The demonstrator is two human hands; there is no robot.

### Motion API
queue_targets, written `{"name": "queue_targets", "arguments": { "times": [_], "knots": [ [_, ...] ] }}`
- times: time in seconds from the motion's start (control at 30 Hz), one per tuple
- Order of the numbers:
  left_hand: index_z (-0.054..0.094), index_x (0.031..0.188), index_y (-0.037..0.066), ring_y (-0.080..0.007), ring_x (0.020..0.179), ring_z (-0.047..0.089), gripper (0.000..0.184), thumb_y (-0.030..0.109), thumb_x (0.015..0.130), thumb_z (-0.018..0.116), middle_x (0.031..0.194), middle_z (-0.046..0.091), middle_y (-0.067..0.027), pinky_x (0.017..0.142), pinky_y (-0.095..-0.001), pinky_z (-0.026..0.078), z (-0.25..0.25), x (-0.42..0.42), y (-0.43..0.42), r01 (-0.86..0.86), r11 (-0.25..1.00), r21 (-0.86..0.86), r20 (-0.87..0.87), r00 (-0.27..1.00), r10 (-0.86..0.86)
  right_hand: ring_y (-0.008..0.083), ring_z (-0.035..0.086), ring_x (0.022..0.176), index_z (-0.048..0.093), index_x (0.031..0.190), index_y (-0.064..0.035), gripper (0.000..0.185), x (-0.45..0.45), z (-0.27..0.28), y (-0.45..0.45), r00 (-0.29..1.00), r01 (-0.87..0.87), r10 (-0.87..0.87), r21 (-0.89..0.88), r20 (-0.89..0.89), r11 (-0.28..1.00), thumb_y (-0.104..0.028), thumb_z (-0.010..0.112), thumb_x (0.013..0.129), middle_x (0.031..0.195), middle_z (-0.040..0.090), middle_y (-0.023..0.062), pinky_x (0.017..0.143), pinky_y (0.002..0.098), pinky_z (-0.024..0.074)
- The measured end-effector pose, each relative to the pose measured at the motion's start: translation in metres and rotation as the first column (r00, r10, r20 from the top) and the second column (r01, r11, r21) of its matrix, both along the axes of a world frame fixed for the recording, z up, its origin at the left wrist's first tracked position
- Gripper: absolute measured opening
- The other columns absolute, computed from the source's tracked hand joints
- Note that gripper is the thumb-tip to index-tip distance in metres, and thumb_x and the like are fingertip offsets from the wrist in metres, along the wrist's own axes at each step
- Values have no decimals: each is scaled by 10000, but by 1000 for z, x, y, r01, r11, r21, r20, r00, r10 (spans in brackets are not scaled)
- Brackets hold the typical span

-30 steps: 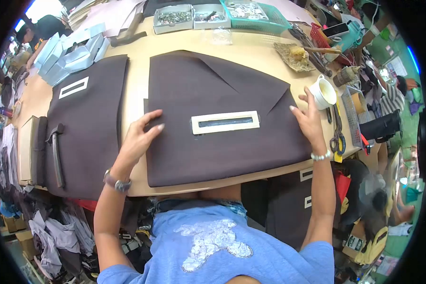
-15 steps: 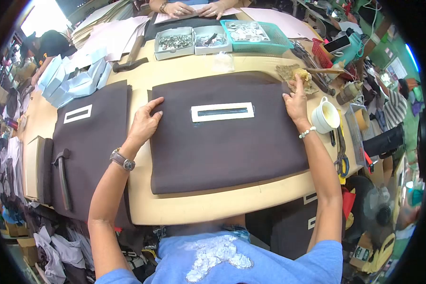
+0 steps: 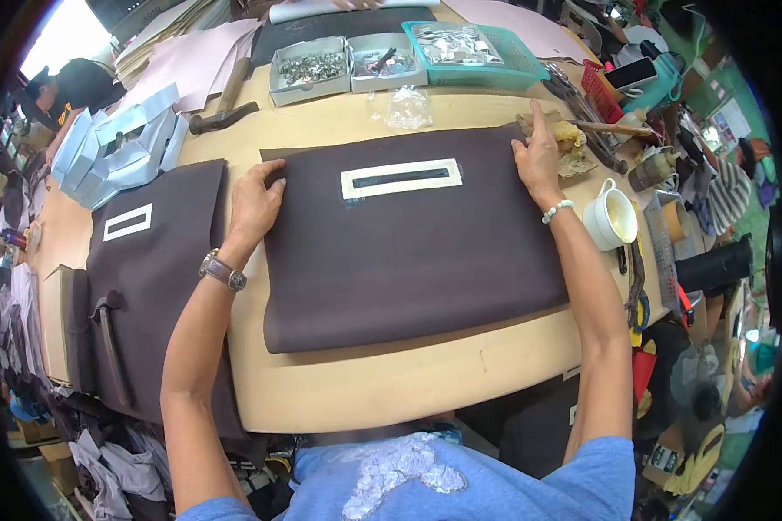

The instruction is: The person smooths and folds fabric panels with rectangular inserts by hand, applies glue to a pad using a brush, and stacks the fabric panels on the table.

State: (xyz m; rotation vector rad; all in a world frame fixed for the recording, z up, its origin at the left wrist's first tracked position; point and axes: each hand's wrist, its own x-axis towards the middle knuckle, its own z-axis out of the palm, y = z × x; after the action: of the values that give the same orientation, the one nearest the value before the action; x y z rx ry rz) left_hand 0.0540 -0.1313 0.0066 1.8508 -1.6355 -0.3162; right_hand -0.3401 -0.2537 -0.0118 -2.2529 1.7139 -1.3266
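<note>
A dark brown sheet (image 3: 417, 260) lies on the table (image 3: 365, 391) in front of me, its near edge looking folded. Near its far edge sits a cream rectangular frame (image 3: 401, 179) around a dark slot. My left hand (image 3: 256, 201) rests at the sheet's upper left corner, thumb and fingers apart, fingertips on the edge. At the upper right corner is my right hand (image 3: 539, 158), its thumb and fingers spread, touching the sheet's edge. Whether either hand pinches the material is not visible.
Left, another brown sheet (image 3: 169, 260) bears a hammer (image 3: 111, 347). Beyond are blue boxes (image 3: 117, 143), a second hammer (image 3: 226, 113), trays of small parts (image 3: 311, 71) and a teal basket (image 3: 473, 61). Right stand a white cup (image 3: 608, 217) and scissors (image 3: 639, 308). A co-worker's hand (image 3: 356, 4) shows at the top.
The brown sheet's raised, creased far part now lies flatter. Both hands have moved to its far corners. The far co-worker's hands came into view and are now mostly out of frame.
</note>
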Motion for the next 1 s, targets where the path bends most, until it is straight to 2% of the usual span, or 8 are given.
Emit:
{"name": "queue_targets", "arguments": {
  "times": [0.2,0.4,0.57,0.63,0.73,0.8,0.87,1.0],
  "knots": [
    [629,1112,31,-293,1025,611,322,93,797,612,1075,642,-179,911,-337,452,-4,4,-3,-6,1000,6,4,1000,6,324,558,986,315,1396,-65,736,3,1,-4,1000,22,-21,25,-17,999,33,633,740,1143,530,219,778,364,486],
    [547,1218,32,-300,1157,516,431,110,800,622,1274,516,-183,968,-352,406,12,-4,1,-43,994,100,71,997,36,347,526,1049,313,1395,-62,736,9,8,2,993,64,-63,8,-105,998,0,645,741,1133,530,202,883,396,434],
    [472,1286,39,-353,1243,416,550,205,797,660,1386,382,-195,1004,-391,369,36,-26,50,209,964,-167,361,922,-137,393,495,1060,337,1361,-26,660,29,50,59,975,-17,-28,-203,-220,979,-141,634,783,1193,487,224,937,441,383],
    [456,1296,25,-365,1263,392,595,252,790,673,1404,360,-193,1019,-416,348,49,-46,90,388,915,-110,388,864,-320,391,488,1074,373,1327,11,614,41,62,117,958,-172,132,-141,-255,975,-207,614,806,1194,494,227,945,433,367],
    [386,1345,0,-352,1329,306,674,322,809,640,1447,297,-191,1069,-490,252,49,-83,152,559,810,177,372,724,-581,381,435,1196,379,1344,-2,616,73,57,224,878,-341,369,141,-306,929,-367,528,870,1363,419,187,956,611,273],
    [370,1352,-9,-322,1344,284,685,433,856,540,1437,312,-187,1065,-542,212,31,-99,179,622,745,240,372,650,-663,354,400,1252,321,1395,-20,660,92,42,279,842,-451,517,325,-155,831,-409,486,887,1385,399,186,1005,627,199],
    [346,1367,-17,-304,1360,257,702,450,865,502,1446,300,-183,1083,-520,186,13,-106,194,639,721,267,341,637,-691,325,351,1312,266,1419,-8,696,107,25,311,852,-448,519,424,-65,788,-421,479,900,1431,351,156,1050,623,74],
    [318,1378,-29,-304,1360,256,711,422,863,512,1443,304,-191,1095,-498,172,9,-108,204,608,727,319,321,653,-686,300,344,1321,258,1424,-20,668,95,13,320,912,-313,397,455,-101,834,-424,427,919,1446,333,138,1044,642,50]
  ]
}}
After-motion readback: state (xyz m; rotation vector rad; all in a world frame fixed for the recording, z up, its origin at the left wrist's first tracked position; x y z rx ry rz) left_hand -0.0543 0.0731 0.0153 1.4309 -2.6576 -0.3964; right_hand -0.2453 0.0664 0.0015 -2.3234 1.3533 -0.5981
